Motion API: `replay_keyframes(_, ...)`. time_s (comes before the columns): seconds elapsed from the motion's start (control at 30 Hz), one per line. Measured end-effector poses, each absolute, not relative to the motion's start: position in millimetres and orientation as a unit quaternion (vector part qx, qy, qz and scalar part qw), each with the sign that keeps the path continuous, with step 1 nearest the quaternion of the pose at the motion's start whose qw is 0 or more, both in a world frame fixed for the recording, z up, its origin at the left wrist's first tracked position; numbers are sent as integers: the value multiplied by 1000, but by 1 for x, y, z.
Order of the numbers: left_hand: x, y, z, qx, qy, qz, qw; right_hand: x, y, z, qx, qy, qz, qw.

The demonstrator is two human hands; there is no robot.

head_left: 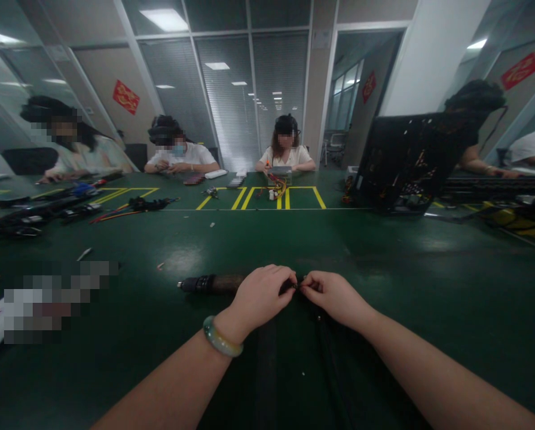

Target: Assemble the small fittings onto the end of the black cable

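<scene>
Both hands met over the green tabletop (pixel 375 254), probably to steady a small dark piece (pixel 296 286) from two sides.
The left hand (pixel 260 292) and right hand (pixel 336 295) each pinched it, thumb and finger nearly closed, its details too small to tell; the dark cylindrical tool (pixel 225 283) lay partly hidden behind the left hand, perhaps within easy reach.

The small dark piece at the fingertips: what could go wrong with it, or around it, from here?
The small dark piece is held at the fingertips of the left hand and right hand; it could slip and be hard to spot on the dark green table.

The brown-and-black cylinder lies partly behind the left hand, so a nudge might roll it.
</scene>
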State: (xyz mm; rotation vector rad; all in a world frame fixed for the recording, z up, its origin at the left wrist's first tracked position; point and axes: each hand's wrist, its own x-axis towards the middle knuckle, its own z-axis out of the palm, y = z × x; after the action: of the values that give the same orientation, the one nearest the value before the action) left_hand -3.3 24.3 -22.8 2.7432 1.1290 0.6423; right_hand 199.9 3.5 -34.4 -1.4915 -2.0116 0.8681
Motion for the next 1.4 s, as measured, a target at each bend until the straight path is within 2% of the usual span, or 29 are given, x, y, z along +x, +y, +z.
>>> replay_keyframes(0.63,-3,23,-19,905,366,208,63,198,4,-32,-531,-736,330,260)
replay_keyframes(1.4,-4,24,-22,905,365,208,62,198,3,-33,-555,-732,313,242)
